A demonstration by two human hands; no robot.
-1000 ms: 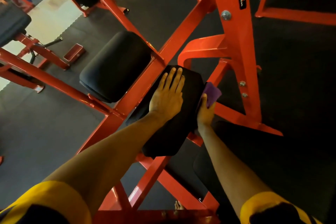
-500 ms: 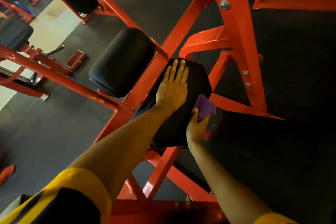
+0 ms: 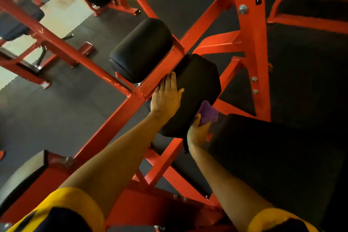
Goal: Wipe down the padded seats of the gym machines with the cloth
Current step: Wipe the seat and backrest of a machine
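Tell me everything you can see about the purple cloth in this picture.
The small purple cloth looks soft, like microfibre, and is bunched into folds, not spread flat. The right hand grips its lower part, so only the upper part shows. It lies against the lower right edge of the black angular seat pad. Whether it is wet cannot be told.

Dark floor (image 3: 56, 118) (pale strip (image 3: 64, 7) at upper left) bears the red machine frames (image 3: 250, 43).
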